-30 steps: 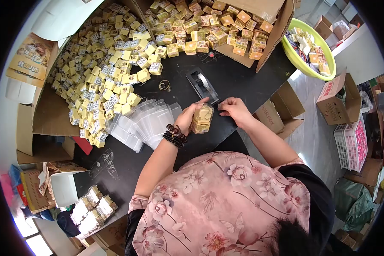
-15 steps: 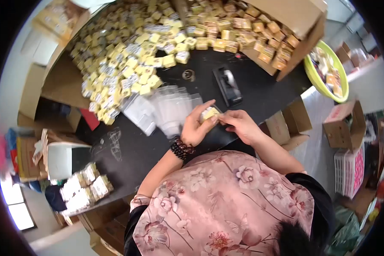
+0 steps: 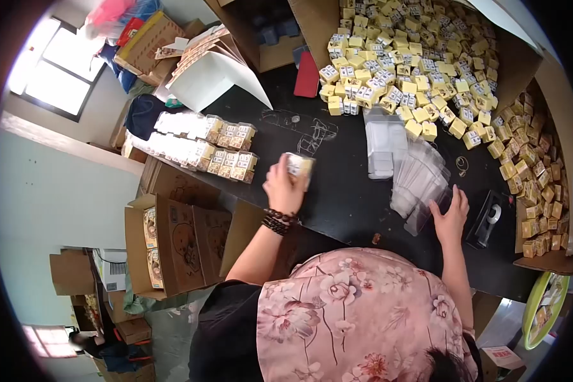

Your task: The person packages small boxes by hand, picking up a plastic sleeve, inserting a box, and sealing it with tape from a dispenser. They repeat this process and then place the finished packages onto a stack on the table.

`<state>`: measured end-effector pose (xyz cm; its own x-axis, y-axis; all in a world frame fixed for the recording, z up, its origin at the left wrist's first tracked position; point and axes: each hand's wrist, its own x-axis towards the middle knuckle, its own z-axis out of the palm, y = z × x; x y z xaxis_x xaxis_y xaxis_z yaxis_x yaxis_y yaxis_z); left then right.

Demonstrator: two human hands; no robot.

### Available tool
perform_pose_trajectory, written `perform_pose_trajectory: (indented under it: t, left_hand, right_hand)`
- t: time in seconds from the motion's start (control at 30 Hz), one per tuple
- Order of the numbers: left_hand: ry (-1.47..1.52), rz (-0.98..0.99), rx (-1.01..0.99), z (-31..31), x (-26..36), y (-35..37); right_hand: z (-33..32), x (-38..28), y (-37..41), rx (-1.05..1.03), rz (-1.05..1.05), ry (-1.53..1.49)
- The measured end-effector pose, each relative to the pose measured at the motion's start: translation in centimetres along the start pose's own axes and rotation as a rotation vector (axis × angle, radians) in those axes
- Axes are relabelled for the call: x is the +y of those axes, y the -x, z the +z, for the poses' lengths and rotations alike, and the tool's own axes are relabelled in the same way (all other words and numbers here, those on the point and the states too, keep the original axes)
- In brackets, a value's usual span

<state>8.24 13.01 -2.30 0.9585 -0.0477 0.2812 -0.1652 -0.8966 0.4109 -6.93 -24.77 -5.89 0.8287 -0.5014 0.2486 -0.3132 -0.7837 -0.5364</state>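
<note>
Black table (image 3: 337, 191), crowded from end to end. You are holding a pack (image 3: 298, 167) of small boxes in your left hand (image 3: 282, 189), fingers closed round it. It is hanging clear of the tabletop, just beside the row (image 3: 204, 145) of wrapped packs at the left edge. Your right hand (image 3: 451, 213) is lying open on the bags (image 3: 420, 181), fingers spread. I cannot tell whether a fingertip is pinching one.

Risks as I am judging them:
- The row is sitting close to the table edge, so a pack bumping it could be pushing one off toward the cartons (image 3: 172, 242) below.
- You are gripping the pack one-handed. Its seal is not showing, so loose boxes could be slipping out.
- The bags are fanning out slick under your palm, so leaning on them could be sliding the stack toward the dispenser (image 3: 487, 219) or the near edge.
- The pile (image 3: 401, 76) of loose boxes is touching the bags' far end, so a jolt could be spilling boxes onto them.
</note>
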Motion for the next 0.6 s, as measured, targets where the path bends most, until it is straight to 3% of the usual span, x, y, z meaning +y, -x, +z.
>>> perform_pose_trajectory:
  t: [0.07, 0.2, 0.37, 0.47, 0.6]
  left_hand:
    - [-0.192, -0.044, 0.121, -0.2, -5.2, -1.9]
    - [-0.221, -0.018, 0.179, -0.6, -7.1, -7.0]
    - [-0.270, -0.005, 0.137, 2.0, -7.6, -13.2]
    - [-0.495, -0.082, 0.078, 3.0, -8.8, -14.5]
    - [-0.503, -0.065, 0.241, 2.8, -6.3, -13.2]
  right_hand:
    - [0.9, 0.9, -1.8, -0.081, 0.125, 0.123]
    - [0.4, 0.3, -3.5, -0.249, 0.159, 0.139]
    - [0.7, 0.3, -3.8, -0.163, 0.186, 0.111]
    - [0.8, 0.6, -4.1, -0.170, 0.220, 0.113]
    - [1.9, 2.4, -3.7, 0.034, 0.169, -0.037]
